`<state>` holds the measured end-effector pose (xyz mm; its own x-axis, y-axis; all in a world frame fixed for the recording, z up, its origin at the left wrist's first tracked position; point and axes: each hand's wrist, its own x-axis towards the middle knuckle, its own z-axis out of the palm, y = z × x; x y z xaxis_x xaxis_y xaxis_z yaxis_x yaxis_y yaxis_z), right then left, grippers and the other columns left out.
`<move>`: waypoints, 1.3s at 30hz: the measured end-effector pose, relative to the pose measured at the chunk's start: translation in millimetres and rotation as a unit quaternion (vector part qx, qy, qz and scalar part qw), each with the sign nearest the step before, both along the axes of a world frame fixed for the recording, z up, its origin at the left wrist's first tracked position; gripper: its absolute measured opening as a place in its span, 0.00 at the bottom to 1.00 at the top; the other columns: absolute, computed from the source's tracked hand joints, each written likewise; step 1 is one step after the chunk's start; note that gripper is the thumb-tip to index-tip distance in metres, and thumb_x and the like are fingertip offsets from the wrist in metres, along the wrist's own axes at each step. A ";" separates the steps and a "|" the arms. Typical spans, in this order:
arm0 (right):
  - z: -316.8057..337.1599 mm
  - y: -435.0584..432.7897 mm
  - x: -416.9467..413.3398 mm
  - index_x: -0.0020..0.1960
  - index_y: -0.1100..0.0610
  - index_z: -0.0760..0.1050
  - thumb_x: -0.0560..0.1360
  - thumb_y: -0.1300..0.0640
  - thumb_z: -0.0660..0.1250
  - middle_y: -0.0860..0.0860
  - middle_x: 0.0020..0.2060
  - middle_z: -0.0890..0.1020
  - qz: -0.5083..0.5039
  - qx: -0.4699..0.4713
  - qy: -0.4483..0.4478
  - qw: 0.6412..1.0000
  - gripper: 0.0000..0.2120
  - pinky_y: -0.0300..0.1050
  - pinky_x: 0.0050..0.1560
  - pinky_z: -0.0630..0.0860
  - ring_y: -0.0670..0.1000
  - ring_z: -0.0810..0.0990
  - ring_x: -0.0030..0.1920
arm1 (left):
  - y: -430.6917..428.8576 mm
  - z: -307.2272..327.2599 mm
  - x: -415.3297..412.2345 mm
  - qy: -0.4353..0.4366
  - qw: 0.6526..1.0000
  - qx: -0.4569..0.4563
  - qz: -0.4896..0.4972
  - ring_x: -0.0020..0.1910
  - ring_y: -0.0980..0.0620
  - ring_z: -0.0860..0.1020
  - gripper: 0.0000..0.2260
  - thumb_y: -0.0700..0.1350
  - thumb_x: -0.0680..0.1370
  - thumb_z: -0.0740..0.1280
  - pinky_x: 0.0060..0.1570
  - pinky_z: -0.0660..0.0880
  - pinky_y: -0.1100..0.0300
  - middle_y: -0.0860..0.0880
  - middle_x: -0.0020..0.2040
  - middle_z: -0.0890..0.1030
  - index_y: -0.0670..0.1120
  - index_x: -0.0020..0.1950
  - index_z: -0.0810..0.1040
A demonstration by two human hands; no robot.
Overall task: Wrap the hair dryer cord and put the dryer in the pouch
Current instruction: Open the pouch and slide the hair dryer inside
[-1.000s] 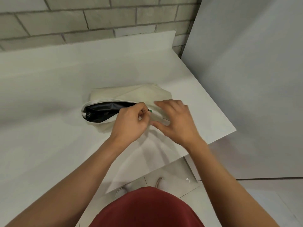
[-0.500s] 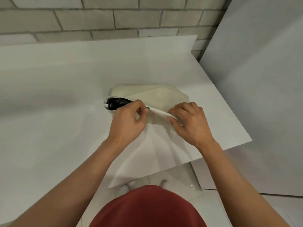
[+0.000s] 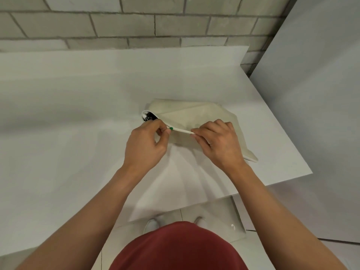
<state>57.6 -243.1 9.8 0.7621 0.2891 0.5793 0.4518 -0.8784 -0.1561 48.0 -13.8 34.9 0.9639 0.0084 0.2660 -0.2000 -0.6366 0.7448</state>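
pouch (image 3: pixel 194 114) mouth narrower than before, dryer (image 3: pixel 149 116) just a dark sliver at its left end, on the desk (image 3: pixel 78 114) | left grip (image 3: pixel 145 147) pinching green zip pull (image 3: pixel 171 128), right grip (image 3: pixel 220 142) pinching the seam (image 3: pixel 182 130) | risk: zip may snag if dryer crowds that gap

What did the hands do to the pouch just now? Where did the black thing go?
The left hand, pinching the green zip pull, drew it leftward along the pouch, so the opening shrank and only a sliver of the black dryer shows. The right hand went from lying flat on the pouch to pinching its zipped edge. The pouch stayed on the white table.
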 end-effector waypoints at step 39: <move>-19.2 -86.7 -40.3 0.54 0.48 0.76 0.79 0.58 0.73 0.40 0.57 0.79 -0.188 0.377 0.173 0.890 0.09 0.49 0.51 0.80 0.46 0.81 0.50 | 31.6 -48.4 26.5 -0.144 0.989 0.026 0.007 0.58 0.45 0.77 0.11 0.44 0.81 0.72 0.56 0.75 0.52 0.47 0.58 0.80 0.43 0.60 0.77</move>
